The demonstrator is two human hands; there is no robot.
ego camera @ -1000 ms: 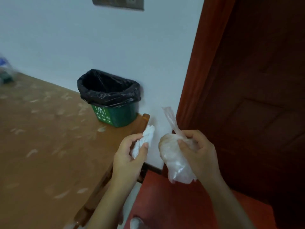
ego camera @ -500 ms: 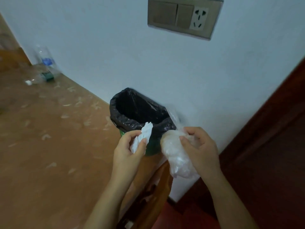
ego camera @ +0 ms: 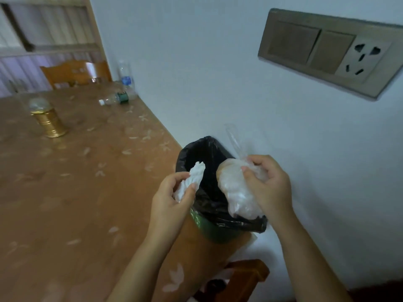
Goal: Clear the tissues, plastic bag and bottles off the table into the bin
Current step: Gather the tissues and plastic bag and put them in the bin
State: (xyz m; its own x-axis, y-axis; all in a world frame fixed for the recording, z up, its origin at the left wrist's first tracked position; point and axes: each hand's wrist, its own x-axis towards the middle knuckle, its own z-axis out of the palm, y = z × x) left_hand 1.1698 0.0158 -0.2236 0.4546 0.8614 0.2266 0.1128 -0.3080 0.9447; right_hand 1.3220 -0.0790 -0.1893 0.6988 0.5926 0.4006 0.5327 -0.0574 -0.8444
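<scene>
Both grips are closed above the bin [ego camera: 220,233]: left hand [ego camera: 172,201] pinching a tissue [ego camera: 192,182], right hand [ego camera: 268,188] clutching the bag [ego camera: 235,192] beside it.

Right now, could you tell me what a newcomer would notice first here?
Two bare hands over the black-lined green bin at the table's near corner: the left hand grips a crumpled white tissue, the right hand a bunched clear plastic bag. Far back by the wall lie clear plastic bottles.
</scene>
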